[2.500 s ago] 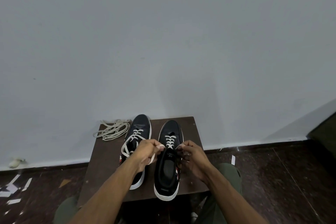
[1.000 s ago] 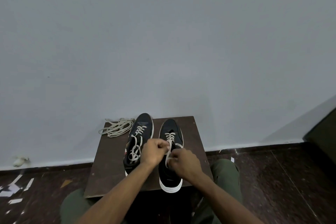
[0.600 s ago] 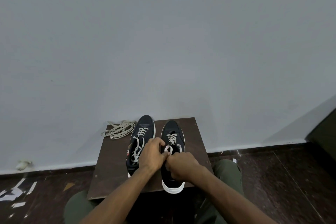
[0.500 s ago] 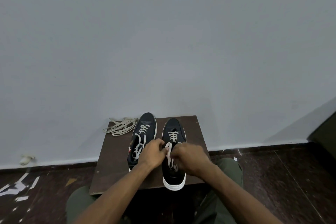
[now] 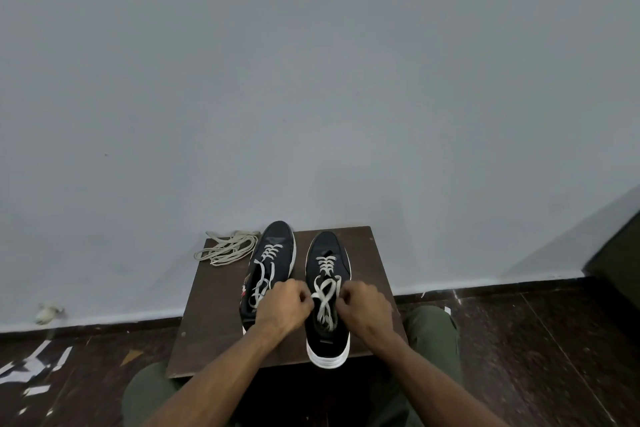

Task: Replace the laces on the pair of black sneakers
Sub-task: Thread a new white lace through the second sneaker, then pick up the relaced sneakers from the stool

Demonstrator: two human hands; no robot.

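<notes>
While both hands work at the right shoe, most of the view is plain wall (image 5: 311, 80), with dark floor (image 5: 519, 357) at 4 and 8 o'clock and paper scraps (image 5: 31, 367) at 8. Table (image 5: 211, 315) sits low centre, at 6 o'clock from the wall. Left shoe (image 5: 273, 260) stands at 11 o'clock on the table, laced, its ends lying loose, bow not tied. Right shoe (image 5: 327, 295) is just beside it at 1 o'clock, heel hanging toward the near edge. Spare laces (image 5: 225, 248) are heaped at the table's far left corner, 10 o'clock, partly over the edge.

Left hand (image 5: 285, 308) has fingers curled, pinching one side of the lace (image 5: 323, 295); right hand (image 5: 365, 305) likewise curled, pinching the other side.

Change: half a second ago the hands were touching over the tongue; now they are drawn apart to 9 and 3 o'clock, with crossed loops showing between them. Judgement: bow on the right shoe is being pulled snug. That means lacing there is done, knot nearly so. Left shoe probably needs tying next. Risk: a loop slipping out if one side is pulled harder.
</notes>
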